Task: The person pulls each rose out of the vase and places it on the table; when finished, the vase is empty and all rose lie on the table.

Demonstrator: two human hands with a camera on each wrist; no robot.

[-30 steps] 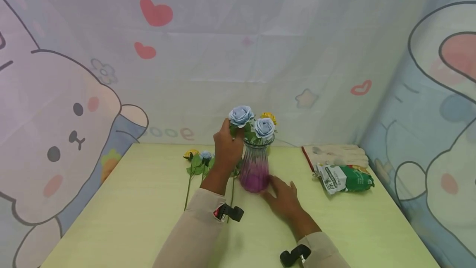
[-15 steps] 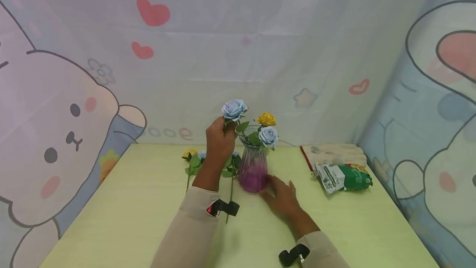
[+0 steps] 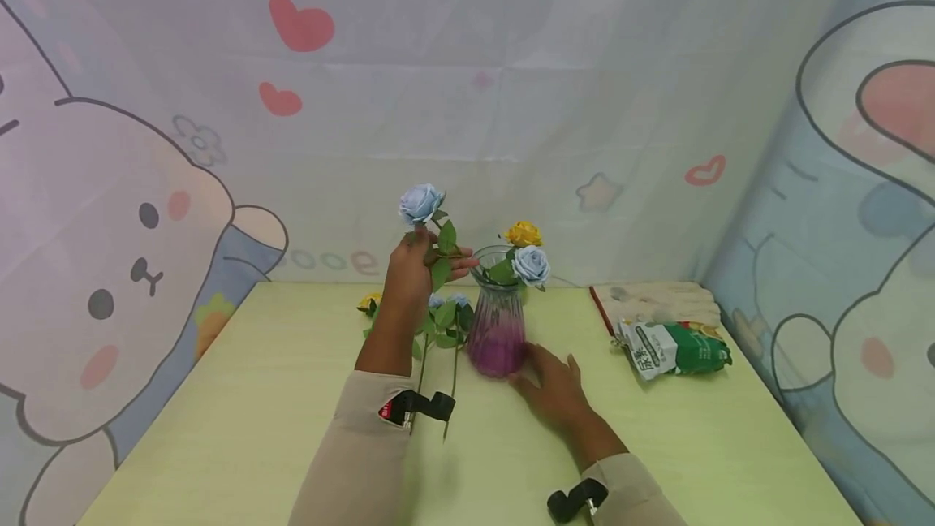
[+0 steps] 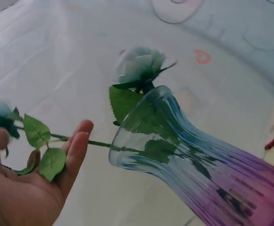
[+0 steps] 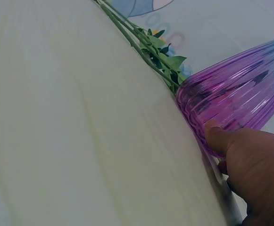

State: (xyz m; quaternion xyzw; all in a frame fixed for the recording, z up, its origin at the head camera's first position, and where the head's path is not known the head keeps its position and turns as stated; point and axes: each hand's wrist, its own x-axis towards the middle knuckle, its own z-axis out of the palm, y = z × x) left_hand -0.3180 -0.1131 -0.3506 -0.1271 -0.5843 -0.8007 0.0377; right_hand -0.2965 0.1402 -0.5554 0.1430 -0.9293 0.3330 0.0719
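A ribbed glass vase, clear at the rim and purple below, stands upright on the table. My left hand pinches a blue artificial rose just under its bloom, left of the vase mouth. The other fingers stretch toward the glass rim. In the left wrist view the rose's leafy stem slants into the vase mouth. A second blue rose and a yellow rose lean out on the right side. Low down, my right hand holds the vase base, thumb on the purple glass.
Several more flowers lie left of the vase, among them a yellow rose and blue blooms. A green and white packet lies at the right, before a beige knitted glove. A printed curtain closes off the back.
My left hand has moved left, away from above the vase, bringing the blue rose outward and tilting it left. Its lower fingers have spread. The right hand and vase have stayed put.
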